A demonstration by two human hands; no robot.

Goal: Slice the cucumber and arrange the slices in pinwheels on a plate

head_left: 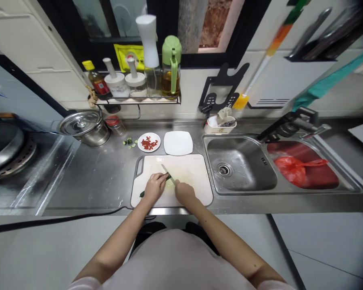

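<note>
A white cutting board [199, 173] with a grey edge lies on the steel counter. My left hand [155, 186] is closed on a dark green cucumber [169, 176] on the board, fingertips pressed near its end. Left of that hand a dark green end [142, 194] shows; whether it is the same piece is hidden. My right hand [184, 191] grips a kitchen knife [168, 173], its blade pointing away to the upper left, right beside the cucumber's end. Behind the board are a white plate of chopped red pieces [149, 142] and a bare white square plate [178, 143].
Green scraps [129, 142] lie left of the plates, near a lidded steel pot [89, 127] and a red-capped jar [116, 125]. On the right is a double sink [242, 161] with a red plastic bag [293, 169]. Bottles stand on a rack [139, 100] above.
</note>
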